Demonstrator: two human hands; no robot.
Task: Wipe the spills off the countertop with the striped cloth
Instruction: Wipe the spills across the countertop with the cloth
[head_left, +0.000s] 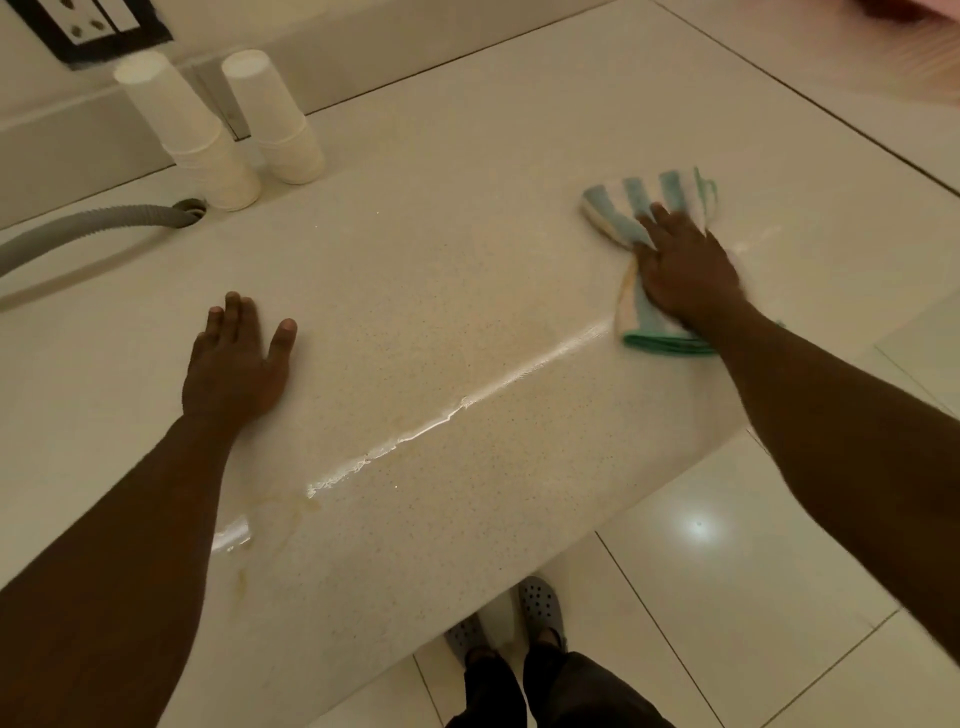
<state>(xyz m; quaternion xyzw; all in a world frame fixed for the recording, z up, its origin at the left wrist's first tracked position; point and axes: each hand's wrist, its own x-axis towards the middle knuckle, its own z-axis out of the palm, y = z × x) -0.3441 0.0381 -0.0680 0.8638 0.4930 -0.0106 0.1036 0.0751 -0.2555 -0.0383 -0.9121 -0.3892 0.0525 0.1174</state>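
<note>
The striped cloth (649, 208), teal and white with a green edge, lies bunched on the right part of the pale speckled countertop (415, 270). My right hand (685, 270) presses flat on top of it, fingers spread. A thin shiny wet streak (447, 415) runs diagonally across the counter from the cloth toward the near left, ending in yellowish stains (280, 506) and a small puddle (231, 535). My left hand (236, 358) rests flat on the counter, left of the streak, holding nothing.
Two stacks of upturned white paper cups (192, 135) (275, 119) stand at the back left. A grey corrugated hose (88, 228) enters a hole in the counter beside them. A wall socket (88, 26) sits above. The counter edge drops to the tiled floor (727, 571), where my shoes show.
</note>
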